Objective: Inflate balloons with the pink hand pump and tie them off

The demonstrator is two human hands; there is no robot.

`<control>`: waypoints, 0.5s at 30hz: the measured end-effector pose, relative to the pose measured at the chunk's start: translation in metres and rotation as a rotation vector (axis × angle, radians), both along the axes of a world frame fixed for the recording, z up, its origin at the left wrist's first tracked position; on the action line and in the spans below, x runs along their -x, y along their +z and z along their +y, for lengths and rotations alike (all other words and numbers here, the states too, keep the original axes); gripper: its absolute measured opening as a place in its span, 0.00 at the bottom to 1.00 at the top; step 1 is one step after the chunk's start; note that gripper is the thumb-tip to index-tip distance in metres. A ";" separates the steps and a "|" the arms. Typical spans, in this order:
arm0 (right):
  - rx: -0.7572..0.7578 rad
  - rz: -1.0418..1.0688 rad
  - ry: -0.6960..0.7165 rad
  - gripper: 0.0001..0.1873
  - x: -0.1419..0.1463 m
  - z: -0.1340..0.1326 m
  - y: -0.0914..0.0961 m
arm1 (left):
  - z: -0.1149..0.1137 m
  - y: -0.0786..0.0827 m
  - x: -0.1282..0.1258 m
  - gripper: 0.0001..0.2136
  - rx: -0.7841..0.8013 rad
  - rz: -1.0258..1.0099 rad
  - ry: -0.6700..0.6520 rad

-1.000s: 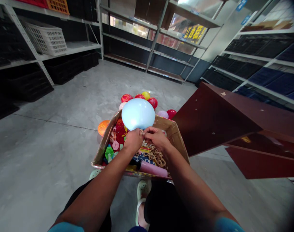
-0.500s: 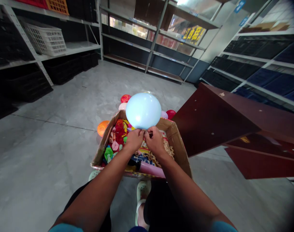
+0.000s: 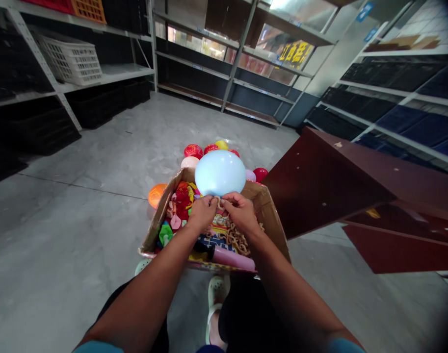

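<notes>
A light-blue inflated balloon (image 3: 220, 172) is above the far side of an open cardboard box (image 3: 277, 220). My left hand (image 3: 203, 213) pinches at the balloon's near end, where the knot or neck is hidden by fingers. Beside it, my right hand (image 3: 241, 212) is closed with thumb and forefinger on a tan rubber band or loop (image 3: 219, 203) by the balloon's neck. Inside the box lie a heap of similar tan loops (image 3: 238, 240), limp coloured balloons (image 3: 181, 198) and a pink hand pump (image 3: 233, 257) with a black end.
Several inflated balloons, an orange one (image 3: 157, 195) and a red one (image 3: 193, 151) among them, lie on the floor around the box. A dark-red wooden board piece (image 3: 330, 186) stands close at right. Metal shelves (image 3: 194, 66) and a white basket (image 3: 71, 59) are farther off.
The blue balloon has dropped slightly, uncovering red and yellow balloons behind it. My right hand has shifted a little right and down, and a tan loop now shows between the hands.
</notes>
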State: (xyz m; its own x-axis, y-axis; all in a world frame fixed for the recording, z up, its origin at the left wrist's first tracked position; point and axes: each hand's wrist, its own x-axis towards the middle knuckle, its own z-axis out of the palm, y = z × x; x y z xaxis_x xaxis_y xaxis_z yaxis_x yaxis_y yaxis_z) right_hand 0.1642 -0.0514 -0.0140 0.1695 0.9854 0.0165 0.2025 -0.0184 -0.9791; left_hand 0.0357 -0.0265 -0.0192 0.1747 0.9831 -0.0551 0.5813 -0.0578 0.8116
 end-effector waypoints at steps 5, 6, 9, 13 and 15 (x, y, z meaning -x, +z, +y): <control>-0.078 -0.018 0.036 0.12 0.000 0.000 -0.005 | 0.003 -0.006 0.000 0.14 -0.031 0.014 -0.018; -0.058 -0.011 0.037 0.12 0.001 0.000 -0.004 | 0.003 -0.007 0.000 0.14 -0.039 0.013 -0.023; 0.021 0.022 0.024 0.14 0.002 -0.002 -0.001 | 0.003 -0.006 0.001 0.14 -0.026 0.012 -0.027; 0.039 0.066 -0.001 0.17 0.002 -0.002 0.001 | 0.002 -0.004 0.001 0.14 0.005 -0.030 -0.033; 0.025 0.090 -0.026 0.17 0.003 -0.002 0.000 | 0.001 -0.005 0.001 0.14 0.015 -0.073 -0.033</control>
